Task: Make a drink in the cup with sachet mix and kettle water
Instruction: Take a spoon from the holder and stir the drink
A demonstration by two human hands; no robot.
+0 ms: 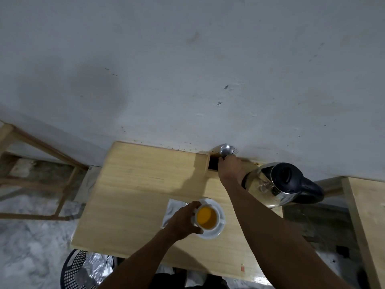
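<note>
A white cup (216,225) holding orange liquid stands on a white saucer (215,233) on the wooden table (133,197). My left hand (184,221) grips the cup's left side. A silver sachet (173,209) lies flat under the saucer's left edge. My right hand (230,168) reaches to the table's far edge by the wall, its fingers closed on the handles of a spoon (225,150) and a fork standing in a wooden holder (213,162). The steel kettle (277,184) with a black lid and handle stands just right of that hand.
A grey wall (187,69) rises right behind the table. A wooden frame (41,163) stands at left, another wooden surface (366,215) at right. A black mesh basket (83,270) lined with foil sits on the floor below the table's near left corner.
</note>
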